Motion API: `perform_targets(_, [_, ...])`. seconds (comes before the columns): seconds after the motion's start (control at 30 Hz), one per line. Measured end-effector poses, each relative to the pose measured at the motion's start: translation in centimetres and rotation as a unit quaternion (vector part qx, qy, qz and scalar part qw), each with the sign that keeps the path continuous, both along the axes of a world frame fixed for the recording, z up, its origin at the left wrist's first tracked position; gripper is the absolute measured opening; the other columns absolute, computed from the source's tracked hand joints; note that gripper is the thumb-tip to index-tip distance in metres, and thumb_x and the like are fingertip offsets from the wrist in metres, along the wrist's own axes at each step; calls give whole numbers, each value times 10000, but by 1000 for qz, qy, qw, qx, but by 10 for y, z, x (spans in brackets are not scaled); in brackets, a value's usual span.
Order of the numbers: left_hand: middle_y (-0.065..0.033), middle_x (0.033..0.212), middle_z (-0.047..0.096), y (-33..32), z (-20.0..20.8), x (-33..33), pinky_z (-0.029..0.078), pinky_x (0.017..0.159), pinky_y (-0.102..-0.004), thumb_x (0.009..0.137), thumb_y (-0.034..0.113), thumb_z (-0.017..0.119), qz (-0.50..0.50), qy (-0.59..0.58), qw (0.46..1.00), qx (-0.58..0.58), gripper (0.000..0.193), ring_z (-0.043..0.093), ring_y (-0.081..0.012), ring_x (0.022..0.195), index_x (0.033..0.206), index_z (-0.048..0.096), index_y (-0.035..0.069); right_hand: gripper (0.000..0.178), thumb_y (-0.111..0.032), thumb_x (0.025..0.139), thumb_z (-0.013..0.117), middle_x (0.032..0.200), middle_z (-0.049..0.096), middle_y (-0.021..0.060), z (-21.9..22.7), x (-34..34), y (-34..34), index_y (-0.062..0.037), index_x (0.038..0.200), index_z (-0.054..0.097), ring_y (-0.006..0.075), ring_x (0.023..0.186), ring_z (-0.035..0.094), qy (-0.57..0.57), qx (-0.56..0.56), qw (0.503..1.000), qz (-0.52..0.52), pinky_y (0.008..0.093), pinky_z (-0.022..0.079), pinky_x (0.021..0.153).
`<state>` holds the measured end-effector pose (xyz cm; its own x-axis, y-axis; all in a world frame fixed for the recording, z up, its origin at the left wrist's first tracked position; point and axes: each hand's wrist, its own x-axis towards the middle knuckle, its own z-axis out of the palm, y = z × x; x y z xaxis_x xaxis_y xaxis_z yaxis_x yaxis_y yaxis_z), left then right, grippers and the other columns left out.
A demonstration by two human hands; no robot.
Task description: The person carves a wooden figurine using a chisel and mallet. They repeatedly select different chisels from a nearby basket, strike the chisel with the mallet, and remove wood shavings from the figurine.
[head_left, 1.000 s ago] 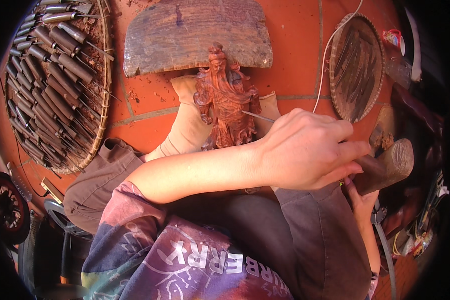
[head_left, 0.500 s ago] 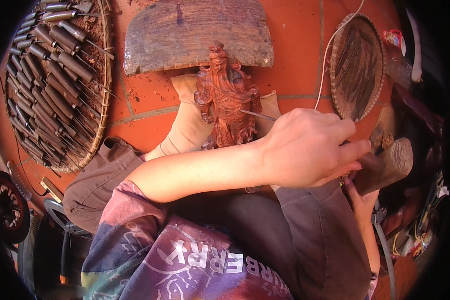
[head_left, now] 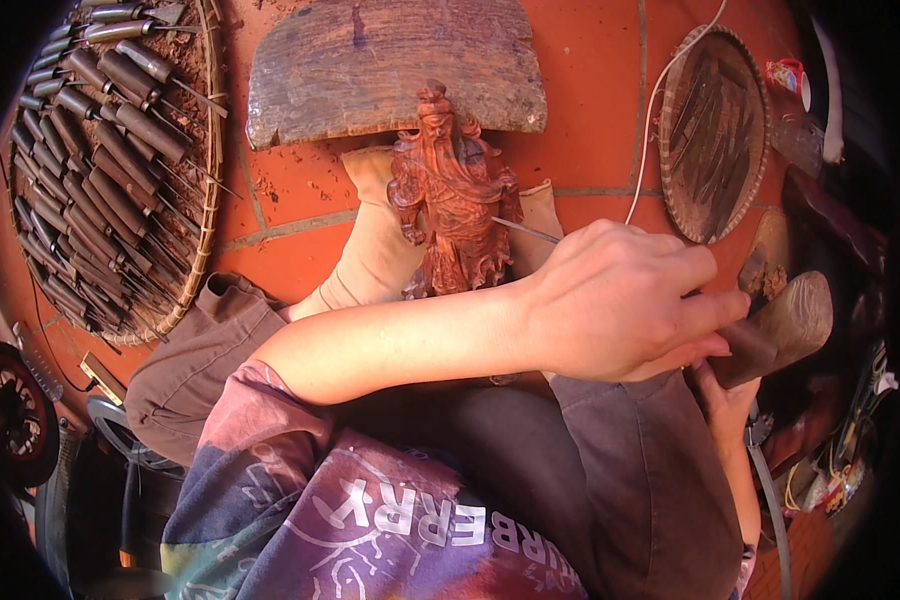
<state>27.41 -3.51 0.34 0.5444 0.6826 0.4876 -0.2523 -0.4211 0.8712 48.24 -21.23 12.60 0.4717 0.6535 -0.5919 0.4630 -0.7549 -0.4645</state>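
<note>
A reddish carved wooden figurine (head_left: 448,200) of a bearded, robed figure stands between my feet, its front toward me. My left arm reaches across to the right, and my left hand (head_left: 630,300) is closed around a carving chisel (head_left: 525,230). Only the thin metal shaft shows, its tip at the right side of the robe; the handle is hidden in the fist. Below it and partly covered, my right hand (head_left: 725,398) grips a wooden mallet (head_left: 795,318), whose rounded head sticks out to the right, close to my left fingers.
At the left a round woven tray (head_left: 213,190) holds many wood-handled carving tools. A smaller woven tray (head_left: 712,235) with slim tools lies at the far right. Behind the figurine is a worn wooden board (head_left: 400,75) on the orange tiles (head_left: 590,90). A white cord (head_left: 653,110) runs beside the smaller tray.
My left hand has shifted slightly right and down, drawing the chisel tip a little to the right across the robe. The mallet has moved slightly right.
</note>
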Motion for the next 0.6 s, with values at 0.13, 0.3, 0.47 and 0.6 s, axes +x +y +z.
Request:
perform_targets(0.13, [-18, 715, 472, -1, -1, 1, 431, 468, -327, 790, 337, 751, 22, 14, 1000, -3, 352, 545, -188, 564, 1084, 698, 151, 624, -29, 811, 732, 1335, 508, 108, -2, -5, 7, 11, 1361, 441, 216, 1258, 479, 6, -4, 1000, -21, 359, 338, 1094])
perform_targets(0.3, [-14, 714, 470, -1, -1, 0, 425, 464, -323, 784, 335, 757, 29, 18, 999, -3, 354, 538, -183, 560, 1080, 700, 150, 643, -5, 822, 709, 1358, 488, 106, -3, -6, 8, 10, 1389, 407, 219, 1280, 462, 25, -5, 999, -25, 369, 337, 1102])
perform_targets(0.47, [-11, 711, 471, 0, -3, 1, 426, 462, -326, 769, 324, 768, 37, 13, 999, 1, 365, 539, -183, 562, 1083, 703, 149, 659, 17, 805, 696, 1303, 506, 95, -3, -11, 10, 9, 1392, 397, 200, 1208, 502, 16, 2, 999, -43, 356, 385, 1050])
perform_targets(0.6, [-7, 719, 495, 0, -3, 4, 431, 464, -320, 746, 301, 777, 64, 15, 998, 4, 389, 552, -178, 571, 1097, 705, 150, 413, 31, 803, 731, 1044, 611, 77, -5, -17, 14, 5, 1152, 514, 164, 948, 593, 15, 72, 996, -42, 302, 479, 847])
